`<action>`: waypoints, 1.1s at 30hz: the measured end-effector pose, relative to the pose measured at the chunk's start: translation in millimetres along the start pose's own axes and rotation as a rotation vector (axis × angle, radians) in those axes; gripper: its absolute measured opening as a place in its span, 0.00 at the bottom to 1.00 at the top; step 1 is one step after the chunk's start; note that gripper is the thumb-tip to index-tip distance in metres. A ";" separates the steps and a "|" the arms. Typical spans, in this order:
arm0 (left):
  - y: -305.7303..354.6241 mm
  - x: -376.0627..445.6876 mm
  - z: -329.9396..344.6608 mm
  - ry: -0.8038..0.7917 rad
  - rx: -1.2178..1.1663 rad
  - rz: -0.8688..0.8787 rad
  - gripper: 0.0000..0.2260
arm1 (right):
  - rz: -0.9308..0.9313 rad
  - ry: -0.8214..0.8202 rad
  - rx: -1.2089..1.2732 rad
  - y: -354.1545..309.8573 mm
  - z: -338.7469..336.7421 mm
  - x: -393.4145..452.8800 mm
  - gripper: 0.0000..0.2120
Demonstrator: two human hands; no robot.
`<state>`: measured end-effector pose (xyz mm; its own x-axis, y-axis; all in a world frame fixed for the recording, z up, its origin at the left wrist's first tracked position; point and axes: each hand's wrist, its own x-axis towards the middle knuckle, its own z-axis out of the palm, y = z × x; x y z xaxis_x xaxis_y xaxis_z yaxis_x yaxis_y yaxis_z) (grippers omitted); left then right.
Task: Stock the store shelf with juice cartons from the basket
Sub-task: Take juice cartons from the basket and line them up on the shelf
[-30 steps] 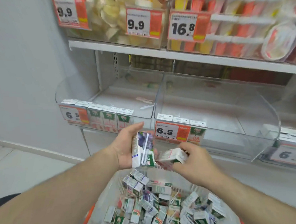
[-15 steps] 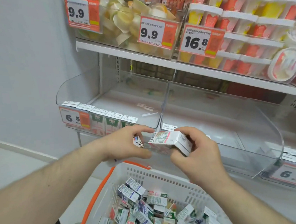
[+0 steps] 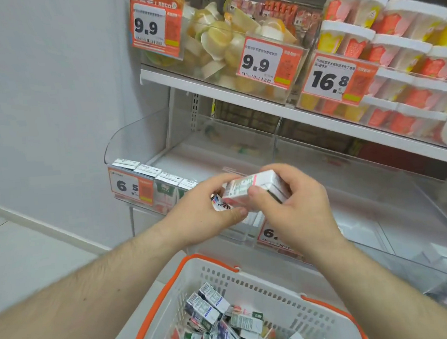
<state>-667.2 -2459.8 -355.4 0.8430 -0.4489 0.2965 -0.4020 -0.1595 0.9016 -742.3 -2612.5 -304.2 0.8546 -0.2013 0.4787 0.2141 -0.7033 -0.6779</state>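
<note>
Head view: both forearms reach fwd and up from the bottom corners, hands meeting mid-frame in front of the lower shelf bins. Right hand (image 3: 291, 207) is back-of-hand to camera, wrist bent slightly, fingers curled over the top and thumb pressed on the near face of a white juice carton (image 3: 252, 185) lying on its side, so a firm wrap-around hold. Left hand (image 3: 207, 213) is alongside, knuckles up, thumb tucked under and fingers curled round a second carton (image 3: 219, 202), mostly hidden; only a dark printed corner shows. The two cartons touch or nearly touch, can't tell which.

Below, white basket (image 3: 251, 281) w/ orange rim holds a loose pile of cartons (image 3: 217, 318). Behind the hands, the left clear bin (image 3: 135, 138) has a row of cartons (image 3: 162, 184) along its front edge, next to a 6.5 price tag (image 3: 127, 186).
</note>
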 end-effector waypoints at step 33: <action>-19.9 11.6 -2.1 0.206 0.738 -0.186 0.13 | 0.737 -1.061 -0.456 5.6 73.7 125.5 0.19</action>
<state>-648.7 -2460.0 -369.2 0.9400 -0.1973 0.2784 -0.3204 -0.7909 0.5213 -599.0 -2591.4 -289.0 0.6947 -0.1542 -0.7026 -0.4407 -0.8632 -0.2462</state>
